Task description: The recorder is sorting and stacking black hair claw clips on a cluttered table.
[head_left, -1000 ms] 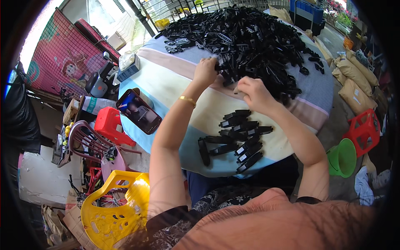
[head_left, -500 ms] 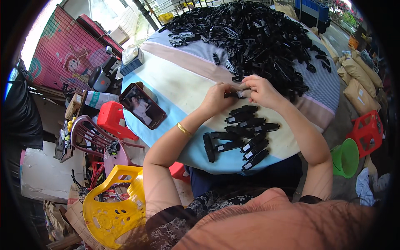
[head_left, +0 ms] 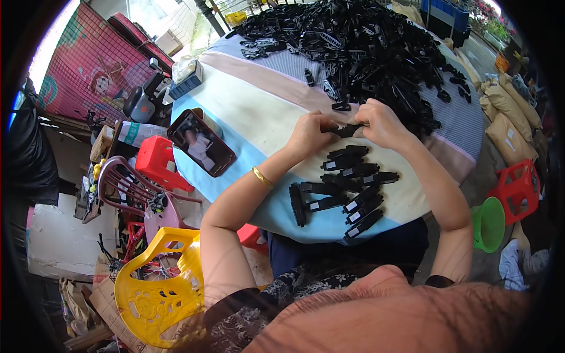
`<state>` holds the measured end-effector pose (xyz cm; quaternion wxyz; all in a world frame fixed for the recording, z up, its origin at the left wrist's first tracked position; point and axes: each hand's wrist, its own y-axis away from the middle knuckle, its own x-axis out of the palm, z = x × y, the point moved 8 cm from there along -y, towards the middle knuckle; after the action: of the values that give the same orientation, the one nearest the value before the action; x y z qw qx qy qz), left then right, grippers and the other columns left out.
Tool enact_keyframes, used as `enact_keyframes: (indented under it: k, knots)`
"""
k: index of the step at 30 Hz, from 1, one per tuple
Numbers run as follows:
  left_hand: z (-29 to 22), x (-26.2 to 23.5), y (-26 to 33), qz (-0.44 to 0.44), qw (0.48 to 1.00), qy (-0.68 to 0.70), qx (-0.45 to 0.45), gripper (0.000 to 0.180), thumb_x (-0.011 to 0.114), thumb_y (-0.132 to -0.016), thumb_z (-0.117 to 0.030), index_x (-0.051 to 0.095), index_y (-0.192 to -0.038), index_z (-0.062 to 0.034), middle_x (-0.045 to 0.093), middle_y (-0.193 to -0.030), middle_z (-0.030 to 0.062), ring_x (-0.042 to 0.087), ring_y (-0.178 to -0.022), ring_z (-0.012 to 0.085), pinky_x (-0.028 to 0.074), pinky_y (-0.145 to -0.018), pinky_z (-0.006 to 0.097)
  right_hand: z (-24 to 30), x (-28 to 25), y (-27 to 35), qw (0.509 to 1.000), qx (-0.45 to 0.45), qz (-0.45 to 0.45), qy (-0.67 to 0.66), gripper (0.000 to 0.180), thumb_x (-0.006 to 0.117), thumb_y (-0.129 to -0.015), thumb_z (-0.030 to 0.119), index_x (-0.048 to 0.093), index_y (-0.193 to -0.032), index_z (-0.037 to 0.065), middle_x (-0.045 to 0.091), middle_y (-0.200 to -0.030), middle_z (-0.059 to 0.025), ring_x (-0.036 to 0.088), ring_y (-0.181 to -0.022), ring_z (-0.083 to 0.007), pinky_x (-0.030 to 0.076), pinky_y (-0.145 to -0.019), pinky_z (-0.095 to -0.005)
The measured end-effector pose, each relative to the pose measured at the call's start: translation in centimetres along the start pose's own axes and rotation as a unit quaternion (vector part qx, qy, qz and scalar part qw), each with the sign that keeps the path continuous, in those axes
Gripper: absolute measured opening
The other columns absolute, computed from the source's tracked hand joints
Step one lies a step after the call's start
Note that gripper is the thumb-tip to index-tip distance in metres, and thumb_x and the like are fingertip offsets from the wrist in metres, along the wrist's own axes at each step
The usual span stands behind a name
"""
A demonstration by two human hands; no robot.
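Note:
Between my hands is a small black plastic piece, gripped at both ends over the table. My left hand, closed, pinches its left end; a gold bangle circles that wrist. Closed too, my right hand has its fingertips on the right end. My fingers cover much of the piece. Just nearer to me lies a group of several like black pieces, some with a pale rectangle on one end. Beyond my hands rises a big heap of loose black pieces.
A phone leans on a round holder at the table's left, with a blue box behind it. Around the striped tablecloth stand a yellow chair, a red stool and a green bucket. Brown sacks lie at right.
Both hands have shifted slightly on the piece, which now shows as a dark strip stretched between them; the pale patch on it no longer shows. The grouped pieces stay in the same arrangement.

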<state>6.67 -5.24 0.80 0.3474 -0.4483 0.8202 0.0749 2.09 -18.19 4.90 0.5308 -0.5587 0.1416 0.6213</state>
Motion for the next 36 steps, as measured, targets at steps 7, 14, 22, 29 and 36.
enact_keyframes:
  k: [7, 14, 22, 29, 36]
  knots:
    - [-1.2, 0.7, 0.0, 0.128, 0.99, -0.035, 0.04, 0.028, 0.074, -0.066, -0.01, 0.067, -0.092, -0.0008, 0.056, -0.075, 0.0052, 0.057, -0.069, 0.0141, 0.046, -0.066, 0.027, 0.2, 1.5, -0.5, 0.992, 0.018, 0.038, -0.121, 0.014, 0.068, -0.066, 0.009, 0.067, -0.078, 0.002, 0.062, -0.075, -0.0117, 0.056, -0.078, -0.0304, 0.045, -0.071, -0.0362]
    - [-0.7, -3.6, -6.5, -0.003, 0.979, -0.172, 0.11, 0.028, 0.056, -0.071, -0.001, 0.063, -0.098, -0.003, 0.062, -0.095, 0.0121, 0.059, -0.085, 0.0247, 0.047, -0.078, 0.034, -0.2, 2.2, -1.5, 0.987, -0.076, -0.107, 0.092, 0.025, 0.055, -0.068, 0.0, 0.062, -0.091, 0.004, 0.06, -0.097, -0.0072, 0.052, -0.087, -0.0261, 0.048, -0.076, -0.0341]
    - [-1.8, -0.8, -7.3, 0.031, 0.897, -0.407, 0.167, 0.033, 0.059, -0.07, -0.002, 0.06, -0.103, -0.0055, 0.057, -0.106, 0.0103, 0.049, -0.105, 0.029, 0.044, -0.087, 0.038, 0.5, -0.2, -0.4, 0.994, 0.008, -0.101, 0.028, 0.028, 0.059, -0.063, 0.001, 0.062, -0.091, 0.001, 0.056, -0.084, -0.0104, 0.055, -0.08, -0.0269, 0.049, -0.071, -0.033]
    - [-0.2, -2.6, -4.7, -0.04, 0.989, 0.144, 0.003, 0.025, 0.065, -0.071, -0.003, 0.052, -0.093, 0.0013, 0.061, -0.091, 0.0123, 0.061, -0.082, 0.0236, 0.05, -0.074, 0.031, -2.8, -1.0, 0.1, 0.922, 0.102, -0.185, -0.326, 0.03, 0.058, -0.067, -0.002, 0.061, -0.097, -0.001, 0.06, -0.084, -0.0073, 0.056, -0.066, -0.0118, 0.047, -0.063, -0.0257]
    - [0.3, -0.7, -1.0, -0.032, 0.999, 0.015, 0.039, 0.025, 0.07, -0.069, -0.005, 0.062, -0.091, 0.0007, 0.062, -0.086, 0.007, 0.061, -0.081, 0.015, 0.049, -0.072, 0.027, -0.6, -0.2, 0.2, 0.989, 0.075, -0.079, -0.099, 0.024, 0.066, -0.065, 0.007, 0.066, -0.088, 0.002, 0.063, -0.086, -0.0086, 0.057, -0.077, -0.0238, 0.048, -0.072, -0.0318]
